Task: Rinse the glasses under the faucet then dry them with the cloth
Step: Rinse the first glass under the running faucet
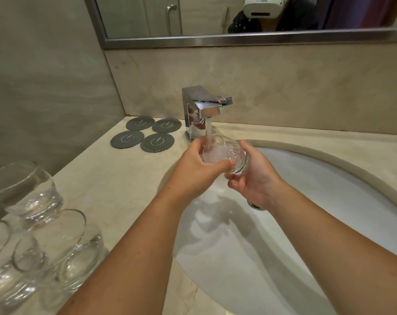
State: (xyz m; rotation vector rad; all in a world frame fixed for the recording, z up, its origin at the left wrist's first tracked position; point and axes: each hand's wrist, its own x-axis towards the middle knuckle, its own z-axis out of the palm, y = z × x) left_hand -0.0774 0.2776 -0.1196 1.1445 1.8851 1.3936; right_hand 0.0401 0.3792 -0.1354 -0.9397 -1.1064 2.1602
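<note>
A clear stemless glass (224, 153) is held tilted under the running chrome faucet (201, 110), and water foams inside it. My left hand (197, 171) grips its left side, with the thumb across the front of the rim. My right hand (254, 178) cups the glass's base and right side from below. Both hands are over the white sink basin (306, 201). Several more clear glasses (33, 223) stand on the counter at the lower left. No cloth is visible.
Four dark round coasters (145, 135) lie on the beige stone counter (115, 178) left of the faucet. A wall closes off the left side. A framed mirror (238, 39) hangs above the backsplash. The sink drain (255, 206) peeks out beside my right wrist.
</note>
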